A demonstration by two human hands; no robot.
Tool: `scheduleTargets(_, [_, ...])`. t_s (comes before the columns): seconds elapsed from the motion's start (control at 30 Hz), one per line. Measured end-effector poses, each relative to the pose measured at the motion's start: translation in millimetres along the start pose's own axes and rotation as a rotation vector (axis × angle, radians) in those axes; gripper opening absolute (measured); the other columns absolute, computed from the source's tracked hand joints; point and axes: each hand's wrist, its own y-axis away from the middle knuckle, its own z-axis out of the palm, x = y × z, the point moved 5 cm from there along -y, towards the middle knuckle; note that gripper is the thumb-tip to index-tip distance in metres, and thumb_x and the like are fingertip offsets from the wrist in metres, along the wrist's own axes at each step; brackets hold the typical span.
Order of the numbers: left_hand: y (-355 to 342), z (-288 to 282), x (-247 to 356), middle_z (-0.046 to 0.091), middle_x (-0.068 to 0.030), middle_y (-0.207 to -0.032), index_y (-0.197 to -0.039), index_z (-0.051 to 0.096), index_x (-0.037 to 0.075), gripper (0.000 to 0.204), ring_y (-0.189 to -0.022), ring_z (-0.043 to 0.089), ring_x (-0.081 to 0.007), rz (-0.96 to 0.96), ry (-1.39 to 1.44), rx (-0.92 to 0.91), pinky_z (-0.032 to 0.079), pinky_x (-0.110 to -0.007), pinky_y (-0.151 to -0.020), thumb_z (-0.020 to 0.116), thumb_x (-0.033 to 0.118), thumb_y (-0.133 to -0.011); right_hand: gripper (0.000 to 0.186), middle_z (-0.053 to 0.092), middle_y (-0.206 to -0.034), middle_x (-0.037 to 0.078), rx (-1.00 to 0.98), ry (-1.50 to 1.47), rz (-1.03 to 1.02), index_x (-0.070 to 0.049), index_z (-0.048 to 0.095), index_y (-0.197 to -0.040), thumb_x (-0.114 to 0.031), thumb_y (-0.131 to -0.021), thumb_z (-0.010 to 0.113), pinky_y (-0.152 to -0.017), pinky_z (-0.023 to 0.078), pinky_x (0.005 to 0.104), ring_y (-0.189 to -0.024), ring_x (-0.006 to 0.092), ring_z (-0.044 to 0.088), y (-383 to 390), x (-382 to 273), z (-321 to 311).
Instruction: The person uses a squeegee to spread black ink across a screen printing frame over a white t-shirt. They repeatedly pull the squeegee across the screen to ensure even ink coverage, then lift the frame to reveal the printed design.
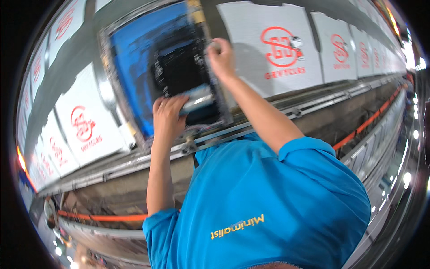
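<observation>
A screen printing frame with a blue mesh lies ahead of me, smeared with black ink around its middle. My left hand has its fingers curled over a silver-bladed squeegee resting across the lower part of the screen. My right hand is closed at the frame's right edge around a small grey round piece, perhaps a knob; the fingers partly hide it.
White printed garment panels with red designs line the long grey printing table on both sides. A metal rail runs along its near edge. Below runs an orange strip. A person is at the far left.
</observation>
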Motion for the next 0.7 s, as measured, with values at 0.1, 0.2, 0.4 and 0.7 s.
scheduleTargets(0.1, [-40,-26,-16,0.078,-0.0078,-0.121,-0.125,0.075,0.014,0.043,-0.117,0.07,-0.0314,0.022,-0.013,0.081,0.045,-0.05,-0.11,0.084,0.012,-0.084,0.038,0.076,-0.112,0.02,0.033,0.195,-0.056,-0.007,0.069,-0.125,-0.028,-0.094,0.076,-0.092,0.057,0.0483,-0.101,0.039,0.074,7,-22,-10])
scheduleTargets(0.2, [-87,-36,-42,0.078,-0.0083,-0.118,-0.124,0.077,0.015,0.035,-0.114,0.071,-0.0319,-0.006,-0.049,0.024,0.046,-0.05,-0.108,0.082,0.02,-0.09,0.04,0.077,-0.111,0.017,-0.044,0.183,0.007,-0.007,0.068,-0.127,-0.03,-0.095,0.076,-0.089,0.058,0.0448,-0.101,0.0344,0.075,6,-21,-8])
scheduleTargets(0.4, [-167,-27,-93,0.079,-0.0131,-0.106,-0.121,0.079,0.015,0.032,-0.102,0.074,-0.0377,-0.06,-0.022,-0.101,0.056,-0.05,-0.094,0.08,0.022,-0.089,0.04,0.076,-0.115,0.017,-0.049,0.176,0.072,-0.007,0.071,-0.125,-0.034,-0.096,0.077,-0.098,0.054,0.0445,-0.109,0.0327,0.073,3,-15,-2])
scheduleTargets(0.7, [-184,-21,-107,0.079,-0.014,-0.104,-0.115,0.079,0.018,0.028,-0.101,0.074,-0.0392,-0.137,-0.177,-0.139,0.06,-0.05,-0.088,0.08,0.033,-0.092,0.034,0.076,-0.107,0.012,-0.612,0.699,-0.648,-0.007,0.076,-0.11,-0.035,-0.092,0.08,-0.097,0.054,0.047,-0.107,0.0337,0.072,-36,-129,61])
